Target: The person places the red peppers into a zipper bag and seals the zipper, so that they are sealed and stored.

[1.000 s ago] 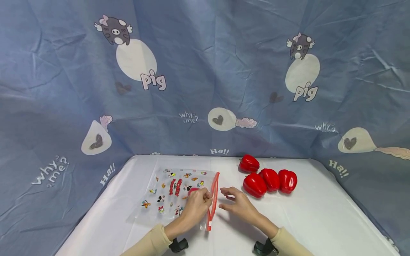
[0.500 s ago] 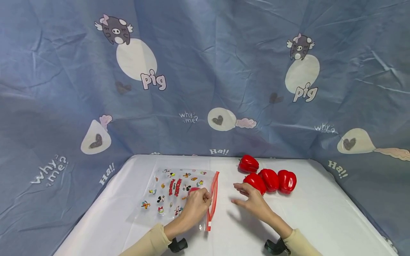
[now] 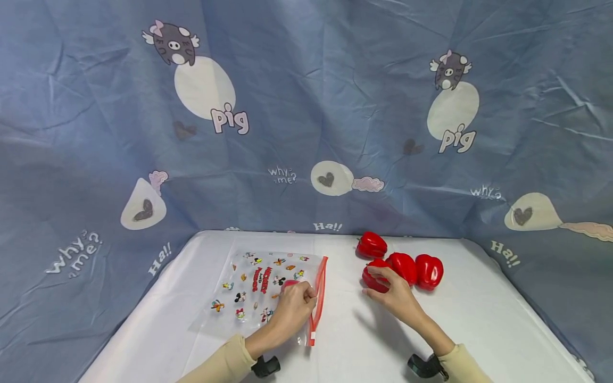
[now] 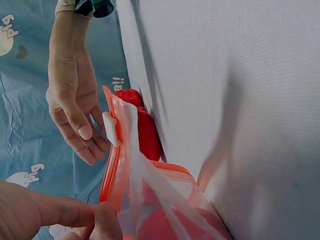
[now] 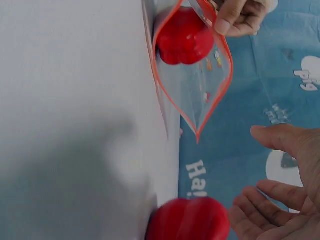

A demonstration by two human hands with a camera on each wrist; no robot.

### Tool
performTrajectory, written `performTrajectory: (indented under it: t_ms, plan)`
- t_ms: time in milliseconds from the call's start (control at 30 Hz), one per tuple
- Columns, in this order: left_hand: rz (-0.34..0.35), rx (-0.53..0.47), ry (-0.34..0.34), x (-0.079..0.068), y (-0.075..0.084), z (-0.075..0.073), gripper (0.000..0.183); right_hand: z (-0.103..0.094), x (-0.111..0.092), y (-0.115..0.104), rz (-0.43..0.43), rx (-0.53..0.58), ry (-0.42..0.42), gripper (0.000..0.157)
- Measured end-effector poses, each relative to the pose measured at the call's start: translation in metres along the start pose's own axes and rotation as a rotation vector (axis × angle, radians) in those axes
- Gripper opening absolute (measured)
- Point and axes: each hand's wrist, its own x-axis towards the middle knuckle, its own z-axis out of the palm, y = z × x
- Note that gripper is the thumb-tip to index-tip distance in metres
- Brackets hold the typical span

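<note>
A clear zip bag (image 3: 249, 306) with cartoon prints and a red zip edge lies on the table, its mouth facing right. My left hand (image 3: 293, 309) pinches the bag's upper rim between thumb and fingers and holds the mouth apart. Inside the bag sits one red bell pepper (image 5: 185, 37). My right hand (image 3: 397, 299), fingers spread and gently bent, hovers by the nearest loose bell pepper (image 3: 373, 282), partly hiding it in the head view. Nothing is in its grasp; whether it touches that pepper cannot be told.
More red bell peppers stand at the back right: one (image 3: 371, 246) by the far edge, another (image 3: 403, 268) against the nearest pepper, and one (image 3: 429, 272) farthest right. A white cloth covers the table (image 3: 479, 330). Behind it hangs a blue printed curtain (image 3: 306, 106).
My right hand has moved right, away from the bag's mouth and over to the nearest loose pepper. The left hand and the bag have stayed in place.
</note>
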Motion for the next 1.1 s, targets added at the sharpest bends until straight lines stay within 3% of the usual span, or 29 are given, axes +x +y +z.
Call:
performTrajectory:
  t_ms: [233, 467, 1100]
  plan:
    - [0.028, 0.007, 0.017, 0.0, -0.001, 0.0, 0.01, -0.012, 0.002, 0.006, 0.013, -0.009, 0.049, 0.057]
    - [0.01, -0.008, 0.001, 0.001, -0.001, 0.0, 0.01, -0.018, 0.006, 0.012, 0.053, -0.018, 0.077, 0.059]
    - [-0.001, 0.021, -0.008, -0.001, -0.001, 0.001, 0.009, -0.02, 0.009, 0.03, 0.132, -0.033, 0.168, 0.059]
